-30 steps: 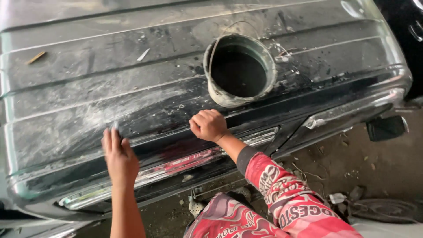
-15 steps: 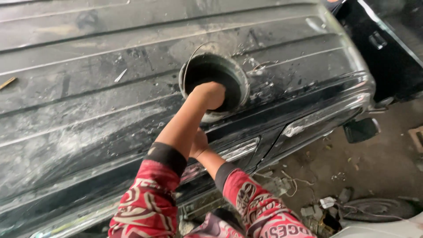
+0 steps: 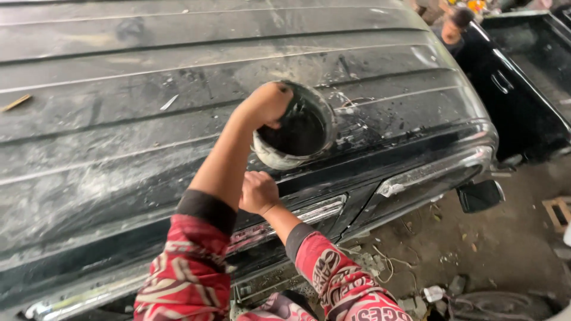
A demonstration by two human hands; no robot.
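Left hand (image 3: 266, 104) closed on the tilted bucket (image 3: 297, 128), mouth seemingly facing right; right hand (image 3: 257, 192) fisted.

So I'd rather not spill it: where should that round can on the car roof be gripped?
By the near rim, from the roof's edge side. The can is tilted with its open mouth facing the person, and the left hand grips that rim while the right hand rests below.

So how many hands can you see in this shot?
3: the left hand grips the round metal tin's rim on the dark vehicle roof, the right hand rests at the roof's edge, and another person's hand is at top right.
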